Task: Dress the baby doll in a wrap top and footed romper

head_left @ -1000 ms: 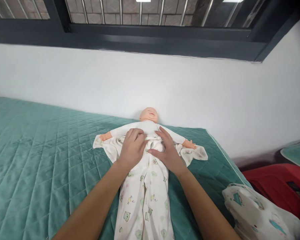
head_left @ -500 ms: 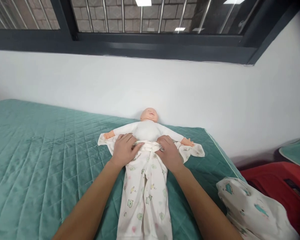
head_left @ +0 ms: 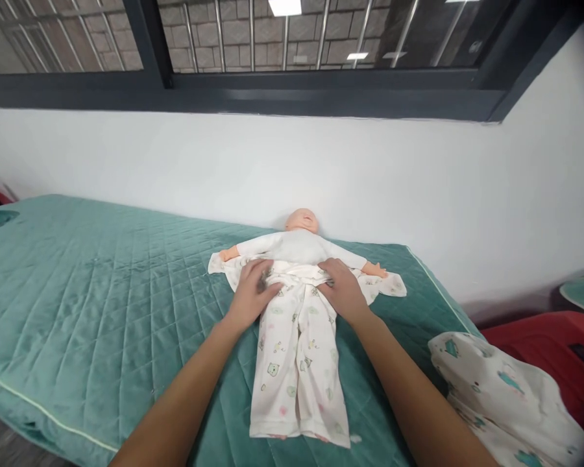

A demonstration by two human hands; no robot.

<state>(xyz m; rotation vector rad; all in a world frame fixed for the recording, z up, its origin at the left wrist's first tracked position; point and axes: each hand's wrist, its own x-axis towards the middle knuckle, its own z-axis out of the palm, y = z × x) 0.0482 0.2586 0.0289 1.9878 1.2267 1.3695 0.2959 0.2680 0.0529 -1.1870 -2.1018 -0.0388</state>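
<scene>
Currently at the waist of a doll, laid on its back on a green quilted cover, with head at 12 o'clock, close to the white wall. With arms stretched towards 9 and 4 o'clock over a pale printed cloth. Clad below in white printed trousers, with hems at 6 o'clock. With left grip touching the waistband on its 9 o'clock side and right grip on its 3 o'clock side, each with fingers loosely bent and thumb apart from them; cannot tell whether pinching any cloth. With forearms slanting in from 7 and 5 o'clock. Out at 4 o'clock, heaped by the cover's edge, a white fabric with teal print, just beside something red, partly hidden. Up at 12 o'clock, above the wall, a dark window frame
</scene>
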